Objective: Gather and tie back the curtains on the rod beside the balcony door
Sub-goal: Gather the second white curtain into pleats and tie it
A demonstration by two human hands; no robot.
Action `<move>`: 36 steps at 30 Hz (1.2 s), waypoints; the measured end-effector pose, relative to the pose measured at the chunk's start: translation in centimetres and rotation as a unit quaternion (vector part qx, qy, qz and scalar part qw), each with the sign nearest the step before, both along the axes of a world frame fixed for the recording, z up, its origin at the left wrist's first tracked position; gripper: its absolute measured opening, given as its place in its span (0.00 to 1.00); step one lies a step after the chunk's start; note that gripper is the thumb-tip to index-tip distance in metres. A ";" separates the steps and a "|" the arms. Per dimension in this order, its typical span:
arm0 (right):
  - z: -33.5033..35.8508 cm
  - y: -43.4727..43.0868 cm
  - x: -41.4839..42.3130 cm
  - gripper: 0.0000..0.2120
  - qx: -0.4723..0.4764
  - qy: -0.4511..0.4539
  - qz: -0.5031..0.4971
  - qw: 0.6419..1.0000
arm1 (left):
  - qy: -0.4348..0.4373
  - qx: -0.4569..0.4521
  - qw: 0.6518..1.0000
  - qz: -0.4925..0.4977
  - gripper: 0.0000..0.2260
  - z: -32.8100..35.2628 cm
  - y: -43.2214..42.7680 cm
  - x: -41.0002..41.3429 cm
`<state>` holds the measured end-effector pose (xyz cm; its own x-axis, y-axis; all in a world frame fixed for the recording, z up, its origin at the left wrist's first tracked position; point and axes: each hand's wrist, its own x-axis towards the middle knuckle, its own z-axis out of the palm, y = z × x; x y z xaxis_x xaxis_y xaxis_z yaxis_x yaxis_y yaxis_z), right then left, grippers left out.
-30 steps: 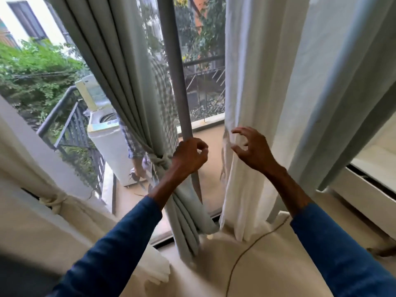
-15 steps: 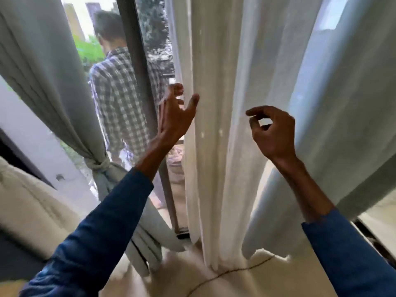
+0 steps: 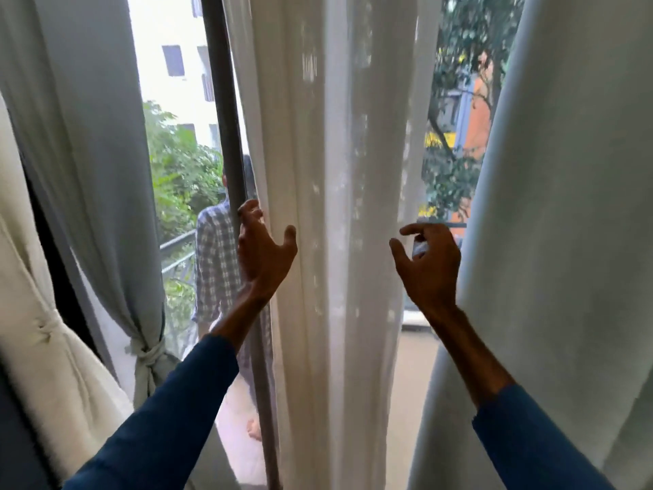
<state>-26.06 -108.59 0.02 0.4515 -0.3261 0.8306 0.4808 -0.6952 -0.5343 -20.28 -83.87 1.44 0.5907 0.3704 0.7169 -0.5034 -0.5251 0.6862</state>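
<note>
I have both hands up at the white sheer [image 3: 339, 206], the loose panel hanging in the middle of the view, right of the door frame [image 3: 226, 136]. My left hand [image 3: 263, 258] is spread open around the sheer's left edge, fingers curling behind the cloth and thumb in front, not yet closed on it. My right hand [image 3: 429, 265] is half open at the sheer's right edge, fingers hooked as if to pinch; I cannot tell whether it has any cloth in it yet. The grey curtain [image 3: 565, 242] hangs loose on the right, close beside that hand. On the left, another grey curtain [image 3: 95, 171] is already knotted back with a tie [image 3: 146, 355], and a cream one [image 3: 42, 330] nearer me is cinched too.

I'd say the risks are these. If I squeeze from only one edge, the folds could slip out and the bundle come up lopsided. My right hand could snag the grey curtain along with the sheer, mixing two layers in one bunch. Pulling down hard might strain the top fixing, which is out of view. A person in a checked shirt [image 3: 215, 263] stands on the balcony just past the frame, so a wide sweep left could brush them.

No brand, label or writing is readable anywhere.
</note>
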 end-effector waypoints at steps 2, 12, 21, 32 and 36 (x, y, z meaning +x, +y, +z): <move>1.7 -0.1 1.1 0.09 -0.004 -0.021 0.000 1.000 | -0.018 -0.001 1.000 -0.002 0.34 1.7 -0.2 0.4; 16.8 1.9 4.4 0.18 -0.036 -0.147 0.011 0.988 | -0.202 0.066 0.977 0.027 0.35 16.3 -1.1 2.5; 37.2 3.6 6.2 0.25 0.087 -0.178 -0.011 0.980 | -0.266 0.123 0.955 0.042 0.25 29.5 -1.2 4.4; 39.9 4.0 6.6 0.08 0.057 -0.195 -0.185 0.962 | -0.296 -0.003 0.955 -0.022 0.15 35.0 1.7 5.4; 40.4 2.9 6.9 0.06 0.108 -0.183 -0.205 0.955 | -0.308 -0.048 0.950 -0.036 0.13 36.0 3.1 6.3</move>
<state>-19.21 -105.72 40.47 -0.0590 -0.5950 0.8015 0.3745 -0.7575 -0.5348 -14.03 -80.81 37.43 0.0967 0.4265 0.8993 -0.8565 -0.4247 0.2934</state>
